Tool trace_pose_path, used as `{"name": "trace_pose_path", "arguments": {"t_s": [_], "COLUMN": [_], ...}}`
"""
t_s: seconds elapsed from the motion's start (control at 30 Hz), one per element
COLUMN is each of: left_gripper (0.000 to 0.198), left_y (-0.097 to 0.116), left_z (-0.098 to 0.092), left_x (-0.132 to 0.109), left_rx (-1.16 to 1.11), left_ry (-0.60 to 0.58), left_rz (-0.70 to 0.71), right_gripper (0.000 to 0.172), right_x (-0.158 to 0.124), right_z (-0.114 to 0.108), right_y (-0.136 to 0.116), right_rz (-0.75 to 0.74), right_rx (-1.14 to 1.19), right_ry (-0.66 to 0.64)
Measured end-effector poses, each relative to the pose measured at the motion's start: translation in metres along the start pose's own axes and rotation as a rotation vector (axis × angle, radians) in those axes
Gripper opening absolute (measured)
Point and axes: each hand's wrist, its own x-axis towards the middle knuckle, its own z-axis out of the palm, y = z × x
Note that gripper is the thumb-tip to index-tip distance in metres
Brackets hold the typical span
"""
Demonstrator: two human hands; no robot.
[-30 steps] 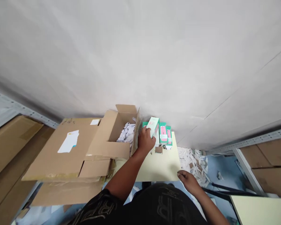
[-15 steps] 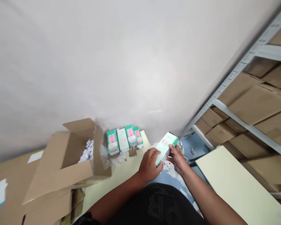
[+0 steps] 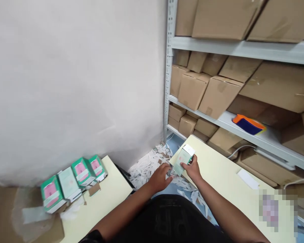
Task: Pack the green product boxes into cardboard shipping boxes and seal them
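A pale green and white product box point(image 3: 183, 161) is gripped by my right hand point(image 3: 193, 168), thumb across its printed face. It is tilted, its white end facing up and away, over the near end of the right-hand table. Just to its left is my left hand point(image 3: 160, 178), fingers curved and thumb apart, holding nothing. On the left table, several similar boxes stand in a row: a green one with a pink window point(image 3: 50, 193), a pale one point(image 3: 69, 182) and more green-and-pink ones point(image 3: 81, 171).
White paper scraps point(image 3: 149, 165) cover the floor between the left table point(image 3: 103, 192) and the right table point(image 3: 218, 168). Metal shelving point(image 3: 218, 45) full of cardboard cartons rises on the right, with an orange-and-blue item point(image 3: 248, 124) on it. A white strip point(image 3: 248, 179) lies on the right table.
My view has swung right, toward the shelving. The box has moved right, over the right table. My left hand has let go of it; my right hand still holds it.
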Motion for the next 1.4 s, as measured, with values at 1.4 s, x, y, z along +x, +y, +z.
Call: {"name": "trace_pose_path", "arguments": {"t_s": [1.4], "left_gripper": [0.041], "left_y": [0.043], "left_z": [0.115], "left_x": [0.28], "left_rx": [0.172], "left_ry": [-0.583], "left_rz": [0.133], "right_gripper": [0.105], "right_x": [0.075], "right_z": [-0.133], "right_y": [0.075], "right_rz": [-0.026], "right_rx": [-0.149], "right_ry": [-0.041]}}
